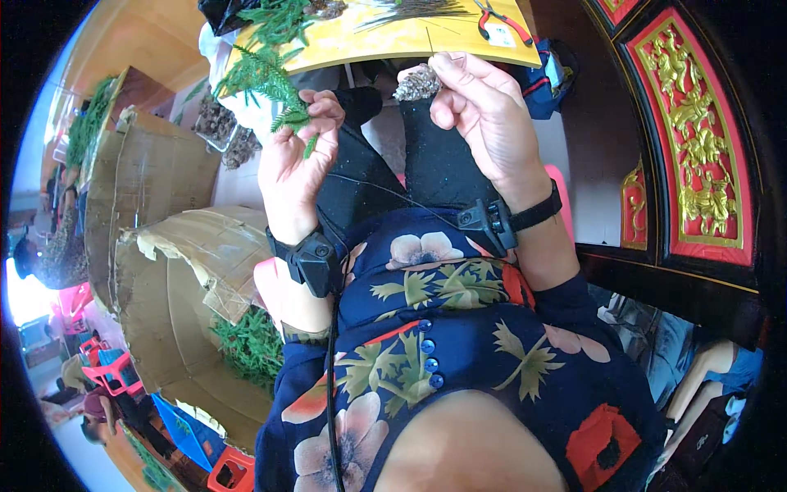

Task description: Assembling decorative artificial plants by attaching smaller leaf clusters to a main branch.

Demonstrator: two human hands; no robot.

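Note:
My left hand (pixel 302 152) is closed on a green artificial pine sprig (pixel 275 86), whose needled tips fan out up and to the left. A short tip also pokes out below the fingers. Between the thumb and fingers of my right hand (pixel 484 102) is a greyish-brown pine cone (pixel 419 83), its narrow end toward the left. A thin dark wire (pixel 429 41) rises from near the pinch. The cone and the sprig are held apart, above my lap and just short of the table's near edge.
On the yellow table (pixel 361 51) lie dark wire stems (pixel 418 10), red-handled pliers (pixel 502 25) and more green sprigs (pixel 277 20). An open cardboard box (pixel 176 328) with greenery (pixel 250 348) stands at my left. A carved red-and-gold panel (pixel 697 139) stands at the right.

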